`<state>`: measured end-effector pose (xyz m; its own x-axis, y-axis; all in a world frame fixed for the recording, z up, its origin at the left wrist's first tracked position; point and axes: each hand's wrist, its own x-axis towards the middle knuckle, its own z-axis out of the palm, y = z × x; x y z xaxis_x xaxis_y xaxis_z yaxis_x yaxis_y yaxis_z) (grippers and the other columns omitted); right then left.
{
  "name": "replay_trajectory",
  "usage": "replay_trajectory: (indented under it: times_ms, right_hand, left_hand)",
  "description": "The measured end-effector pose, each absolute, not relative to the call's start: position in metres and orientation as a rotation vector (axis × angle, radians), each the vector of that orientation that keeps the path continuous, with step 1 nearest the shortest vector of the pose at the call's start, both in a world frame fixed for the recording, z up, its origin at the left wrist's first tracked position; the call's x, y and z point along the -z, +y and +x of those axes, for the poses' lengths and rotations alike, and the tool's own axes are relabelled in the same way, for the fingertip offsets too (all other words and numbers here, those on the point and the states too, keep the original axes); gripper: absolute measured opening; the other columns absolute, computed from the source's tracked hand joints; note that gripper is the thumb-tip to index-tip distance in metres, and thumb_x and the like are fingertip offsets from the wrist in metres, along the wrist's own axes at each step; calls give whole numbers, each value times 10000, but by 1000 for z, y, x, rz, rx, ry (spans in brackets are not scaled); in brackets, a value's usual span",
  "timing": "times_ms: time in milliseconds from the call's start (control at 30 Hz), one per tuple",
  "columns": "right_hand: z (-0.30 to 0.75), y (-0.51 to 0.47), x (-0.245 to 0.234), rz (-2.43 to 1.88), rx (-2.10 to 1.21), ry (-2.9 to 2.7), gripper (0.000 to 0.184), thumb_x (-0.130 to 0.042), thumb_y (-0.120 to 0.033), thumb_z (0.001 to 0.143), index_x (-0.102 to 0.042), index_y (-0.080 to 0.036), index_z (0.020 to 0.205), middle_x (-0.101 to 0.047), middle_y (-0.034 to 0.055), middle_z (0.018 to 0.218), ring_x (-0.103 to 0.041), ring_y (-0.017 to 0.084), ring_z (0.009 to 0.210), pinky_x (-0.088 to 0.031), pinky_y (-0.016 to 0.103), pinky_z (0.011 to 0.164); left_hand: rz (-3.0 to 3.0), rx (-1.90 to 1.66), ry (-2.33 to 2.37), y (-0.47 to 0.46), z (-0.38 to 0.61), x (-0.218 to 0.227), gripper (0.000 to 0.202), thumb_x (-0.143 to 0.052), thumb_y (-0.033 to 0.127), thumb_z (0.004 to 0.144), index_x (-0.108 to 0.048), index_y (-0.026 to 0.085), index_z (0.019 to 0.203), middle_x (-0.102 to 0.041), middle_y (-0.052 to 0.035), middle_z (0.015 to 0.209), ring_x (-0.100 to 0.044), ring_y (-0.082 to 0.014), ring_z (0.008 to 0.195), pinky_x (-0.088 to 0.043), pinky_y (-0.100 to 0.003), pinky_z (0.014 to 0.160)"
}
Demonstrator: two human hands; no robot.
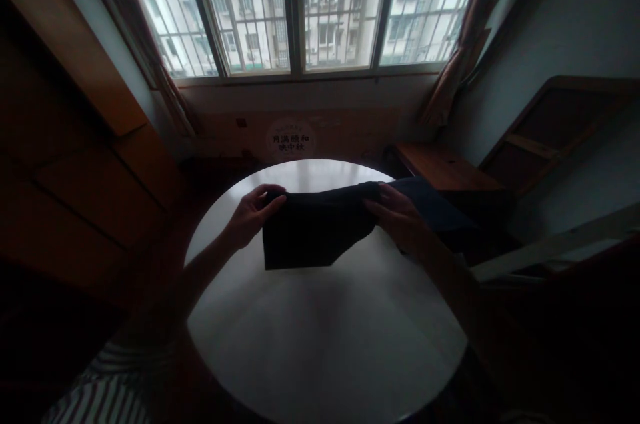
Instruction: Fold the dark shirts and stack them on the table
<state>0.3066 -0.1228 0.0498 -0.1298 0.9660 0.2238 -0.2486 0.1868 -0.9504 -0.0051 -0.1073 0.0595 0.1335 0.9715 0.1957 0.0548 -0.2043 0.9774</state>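
Observation:
A dark, nearly black cloth garment (313, 227) hangs in front of me, held up by its top edge over a round white table (325, 351). My left hand (254, 214) pinches the garment's left end, and my right hand (397, 219) grips its right end. Past my right hand, a dark blue cloth (430, 206) stretches towards the table's far right edge. I cannot tell whether it belongs to the same garment. The garment's lower edge hangs uneven, a little above the tabletop.
A barred window (300, 7) with brown curtains lies beyond the table. A wooden side table (445, 167) stands at the right, with a wooden frame (550, 127) against the wall. Wooden cabinets (85, 164) fill the left side. Striped fabric (103, 391) shows at lower left.

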Motion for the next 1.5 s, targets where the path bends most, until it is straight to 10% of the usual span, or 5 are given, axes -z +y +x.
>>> replay_trajectory:
  times_ms: [500,867,1033,1267,1500]
  right_hand:
    - [290,-20,36,-1611,-792,-1271,430,-731,-264,770,-598,-125,1155,-688,166,1044,-677,310,986,-557,443,837]
    - [275,-43,73,-1416,-206,-2433,506,-465,-507,980,-487,-333,1454,-372,38,1586,-227,317,1492,-119,606,1184]
    - [292,-33,86,-1612,-271,-2280,536,-383,-466,1010,-424,-258,1502,-266,80,1626,-231,295,1496,-189,595,1175]
    - [313,-27,89,-1274,-165,-1810,590,-184,-461,1031,-601,-133,1289,-635,189,1286,-571,296,1231,-403,512,1102]
    - [324,-38,86,-1232,-444,-2090,753,-617,-658,833,-462,-275,1463,-408,131,1542,-389,360,1408,-362,559,1129]
  left_hand:
    - [1406,-1092,1579,-24,20,35,398,-757,350,801,-654,125,1113,-695,-132,989,-682,-241,880,-553,-365,778]
    - [2737,-496,1180,-54,13,65,547,-419,443,1004,-415,220,1503,-347,-99,1592,-227,-272,1500,-170,-489,1216]
    - [2763,-419,1157,-50,0,73,643,-445,509,990,-321,215,1549,-275,-106,1621,-164,-274,1518,-124,-501,1226]
    - [2799,-523,882,-51,-34,59,821,-691,446,855,-302,210,1538,-302,-156,1601,-261,-298,1488,-268,-515,1191]
    - [2887,-466,832,-47,-47,58,698,-602,167,851,-376,279,1502,-371,-89,1578,-326,-281,1463,-292,-541,1164]
